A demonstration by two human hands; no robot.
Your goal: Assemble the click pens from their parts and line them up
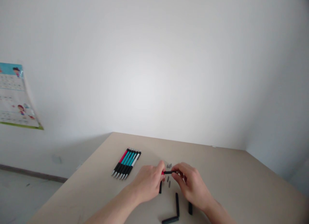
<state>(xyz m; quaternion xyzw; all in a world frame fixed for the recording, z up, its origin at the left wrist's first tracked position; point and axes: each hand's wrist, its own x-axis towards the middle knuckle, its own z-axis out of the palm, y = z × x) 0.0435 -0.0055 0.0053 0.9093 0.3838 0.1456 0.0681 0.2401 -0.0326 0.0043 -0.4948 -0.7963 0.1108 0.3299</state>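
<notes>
Above the table, my left hand (150, 181) is closed on the red part of a pen (168, 172). The fingers of my right hand (191, 185) pinch the black end of that same pen, which lies about level between the two hands. Small grey pieces (169, 184) lie on the table between and behind my hands, too small to name. A black tube-like piece (160, 187) shows beside my left hand, and another (190, 208) is partly covered by my right hand. Nearer to me, two more black pieces (177, 204) meet at an angle.
To the left, several assembled pens (126, 163) with red, teal and white barrels lie side by side, silver tips toward me. The beige table (217, 172) reaches the white wall (154, 72) at the back. A poster (16, 98) hangs at far left.
</notes>
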